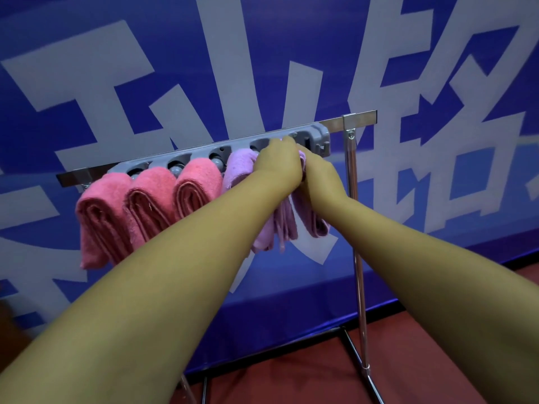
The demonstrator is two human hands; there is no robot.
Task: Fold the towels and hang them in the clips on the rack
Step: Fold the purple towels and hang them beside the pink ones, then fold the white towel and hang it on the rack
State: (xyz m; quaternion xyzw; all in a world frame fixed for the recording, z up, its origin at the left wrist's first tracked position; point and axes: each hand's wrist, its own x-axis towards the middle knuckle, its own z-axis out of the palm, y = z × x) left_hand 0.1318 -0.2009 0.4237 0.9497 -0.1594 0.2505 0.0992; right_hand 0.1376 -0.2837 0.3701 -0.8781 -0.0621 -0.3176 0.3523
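Both bare forearms reach up; left hand (277,158) and right hand (319,173) together grip folded lilac terry towel (287,223) at grey plastic clip rail (233,150); blue lettered banner wall (262,53) behind, red floor (408,360) below.

Staged indoor space (unclear which) — printed blue backdrop (87,39), red floor (437,360).

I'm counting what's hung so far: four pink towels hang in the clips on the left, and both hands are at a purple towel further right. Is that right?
Not quite: the head view shows three pink towels hanging on the left, not four. The rest holds: the left hand and right hand are at a purple towel further right.
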